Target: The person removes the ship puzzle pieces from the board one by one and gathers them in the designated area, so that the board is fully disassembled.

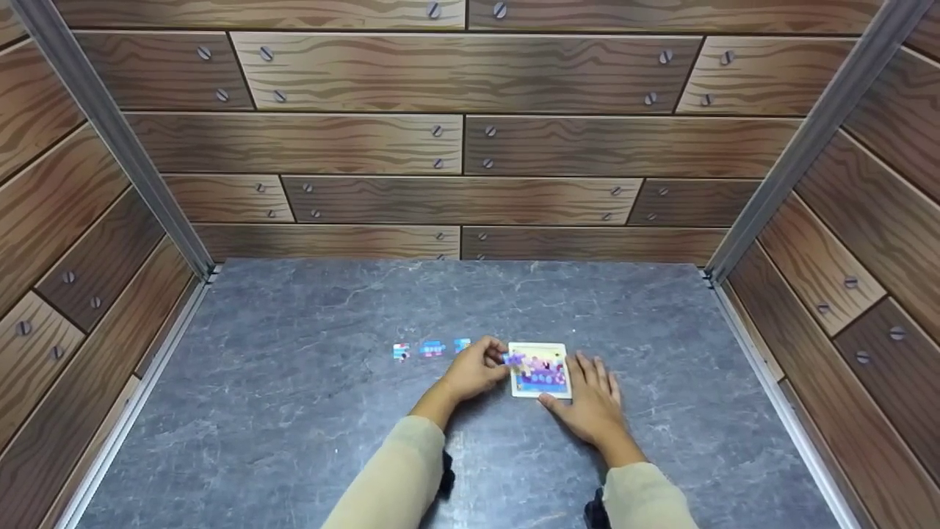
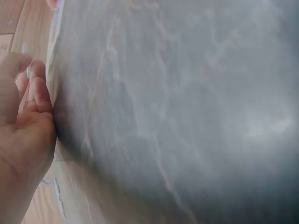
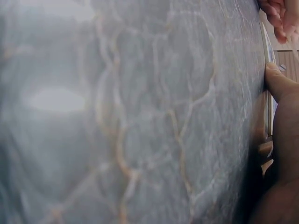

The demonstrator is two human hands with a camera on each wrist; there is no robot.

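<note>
A small square puzzle tray with a pale rim and a pink, purple and yellow picture lies on the grey table. My left hand pinches a purple and blue jigsaw puzzle piece over the tray's left edge. In the left wrist view, the thumb and fingers of the left hand are bent toward each other, with the piece mostly hidden. Along the tray's right side lies my right hand, fingers extended and thumb at the near edge. The right wrist view shows that thumb against the tray's edge.
Left of the tray, loose jigsaw pieces lie in a row: a multicoloured one, a blue and pink one, and a blue and yellow one close to the left hand. Wood-patterned walls enclose the marbled table at the back and sides.
</note>
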